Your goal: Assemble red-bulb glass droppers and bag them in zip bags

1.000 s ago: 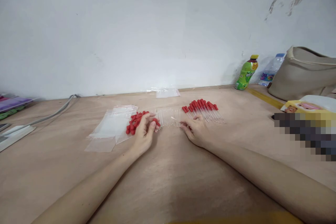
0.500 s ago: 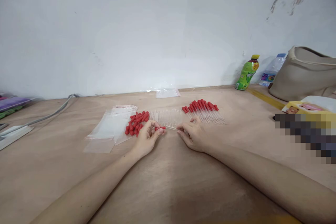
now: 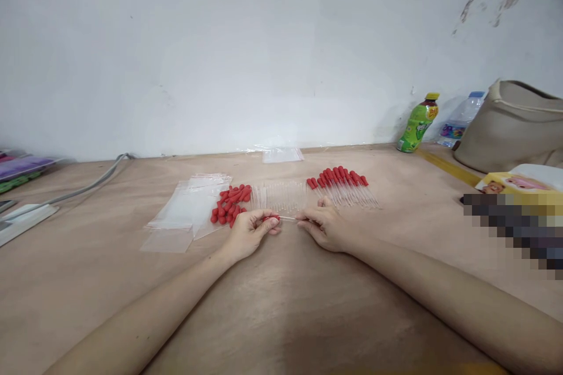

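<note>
Left hand [image 3: 250, 237], one: grip pinched closed on a red bulb [image 3: 274, 217]. Right hand [image 3: 329, 228], one: grip pinched closed on a clear tube [image 3: 288, 219], its end at the bulb. Beyond, on bench [image 3: 281, 304]: tube row [image 3: 281, 196], between bulb pile [image 3: 226, 206], left, and red-capped tubes [image 3: 338, 174], right.

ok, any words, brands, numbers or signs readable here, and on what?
None legible.
Green bottle: lettering on the label, too small and blurred.
Clear bottle: printed label, too small and blurred.
Yellow-and-white packet: cartoon print, no words I can make out.
Red bulbs, clear tubes: no lettering visible.
</note>
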Demonstrator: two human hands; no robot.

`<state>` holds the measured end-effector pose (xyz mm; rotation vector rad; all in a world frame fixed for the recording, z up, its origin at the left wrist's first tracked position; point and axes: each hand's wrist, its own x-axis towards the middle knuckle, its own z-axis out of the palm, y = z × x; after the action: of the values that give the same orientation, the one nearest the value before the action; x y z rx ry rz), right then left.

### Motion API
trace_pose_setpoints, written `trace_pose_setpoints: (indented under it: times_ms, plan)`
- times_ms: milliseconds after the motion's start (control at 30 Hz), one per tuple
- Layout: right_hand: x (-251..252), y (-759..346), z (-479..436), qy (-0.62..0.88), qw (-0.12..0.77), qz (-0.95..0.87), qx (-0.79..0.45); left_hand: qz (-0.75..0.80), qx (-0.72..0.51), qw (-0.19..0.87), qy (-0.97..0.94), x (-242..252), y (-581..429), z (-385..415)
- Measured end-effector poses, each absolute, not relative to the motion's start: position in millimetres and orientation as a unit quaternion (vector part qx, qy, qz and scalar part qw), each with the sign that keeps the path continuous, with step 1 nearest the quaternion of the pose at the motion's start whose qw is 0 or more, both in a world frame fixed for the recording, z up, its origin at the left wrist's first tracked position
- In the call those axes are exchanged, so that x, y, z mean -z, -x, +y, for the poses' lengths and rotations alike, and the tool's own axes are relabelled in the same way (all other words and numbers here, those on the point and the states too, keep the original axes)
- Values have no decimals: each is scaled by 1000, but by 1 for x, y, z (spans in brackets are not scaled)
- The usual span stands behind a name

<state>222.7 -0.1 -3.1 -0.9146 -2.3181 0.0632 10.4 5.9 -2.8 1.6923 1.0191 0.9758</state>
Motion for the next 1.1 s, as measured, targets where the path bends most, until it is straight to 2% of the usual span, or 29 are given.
trace_pose_setpoints:
  times_ms: [200,333,533,1100]
  plan:
    - [2,-227,4,324,280,-903,9,399,-337,410,-748,-1,-11,-1]
    - [7,-222,2,344,326,-878,72,419,-363,396,-732,0,-12,0]
    - [8,-218,1,345,337,-874,62,435,-357,313,-765,3,-9,2]
    - [10,-210,-1,337,291,-892,75,385,-346,266,-813,1,-10,-2]
